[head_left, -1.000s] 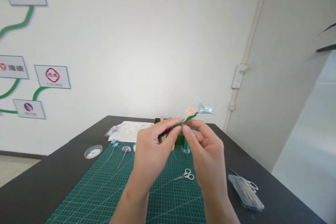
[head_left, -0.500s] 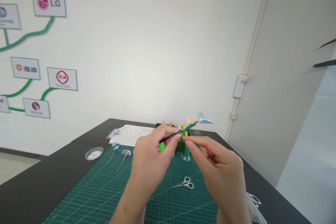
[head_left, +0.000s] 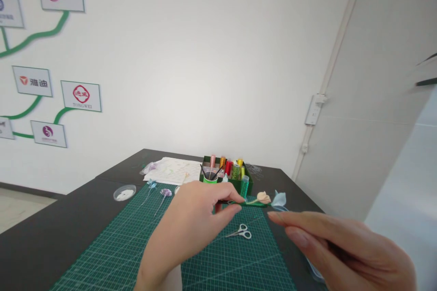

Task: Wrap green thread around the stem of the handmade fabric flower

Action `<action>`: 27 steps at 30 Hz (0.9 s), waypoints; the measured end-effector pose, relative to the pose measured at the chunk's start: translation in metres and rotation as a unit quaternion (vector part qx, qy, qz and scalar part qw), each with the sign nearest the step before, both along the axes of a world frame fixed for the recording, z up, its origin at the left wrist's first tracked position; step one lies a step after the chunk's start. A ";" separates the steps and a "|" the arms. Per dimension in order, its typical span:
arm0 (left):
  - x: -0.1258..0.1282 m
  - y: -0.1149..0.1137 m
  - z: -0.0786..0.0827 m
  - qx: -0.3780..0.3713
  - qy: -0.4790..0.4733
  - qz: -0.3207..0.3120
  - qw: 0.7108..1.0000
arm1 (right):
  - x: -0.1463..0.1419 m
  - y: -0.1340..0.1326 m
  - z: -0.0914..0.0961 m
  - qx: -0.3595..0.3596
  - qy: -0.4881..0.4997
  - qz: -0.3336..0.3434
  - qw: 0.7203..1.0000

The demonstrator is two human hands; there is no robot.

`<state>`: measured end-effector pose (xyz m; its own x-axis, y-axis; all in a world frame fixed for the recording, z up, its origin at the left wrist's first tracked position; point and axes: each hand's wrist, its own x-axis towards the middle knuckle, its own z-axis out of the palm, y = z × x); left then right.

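Note:
My left hand (head_left: 196, 220) pinches a green-wrapped flower stem (head_left: 255, 204) between thumb and fingers, above the cutting mat. The stem lies almost level and points right, carrying a peach fabric bud (head_left: 263, 197) and, at its tip, a pale blue flower (head_left: 279, 199). To the right and nearer to me, my right hand (head_left: 351, 248) is closed in a pinch on what looks like a fine thread, which hardly shows. Below the stem, small white-handled scissors (head_left: 243, 232) rest on the green cutting mat (head_left: 112, 254).
A dark green box (head_left: 251, 186) of coloured thread spools stands at the back, behind a cup (head_left: 210, 178) with dark sticks. Left of it lie white sheets (head_left: 170, 170), a blue flower (head_left: 152, 183), a purple flower (head_left: 165, 193) and a clear dish (head_left: 124, 193) of white pieces.
My right hand has moved away from the stem, to the right and towards me. The flower stem has dropped lower and turned nearly level, still in my left hand.

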<state>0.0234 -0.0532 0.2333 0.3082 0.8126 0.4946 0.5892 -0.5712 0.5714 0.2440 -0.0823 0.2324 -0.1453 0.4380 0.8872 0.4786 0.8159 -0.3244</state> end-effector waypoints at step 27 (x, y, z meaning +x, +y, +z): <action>-0.007 -0.023 -0.004 0.167 0.035 -0.078 0.982 | -0.007 0.055 0.003 -0.177 0.094 0.056 0.978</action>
<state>0.0159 -0.0759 0.2292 0.4583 0.5495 0.6986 0.5109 -0.8060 0.2989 0.2371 -0.0272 0.2349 -0.0579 0.7140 0.6977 0.2972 0.6795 -0.6707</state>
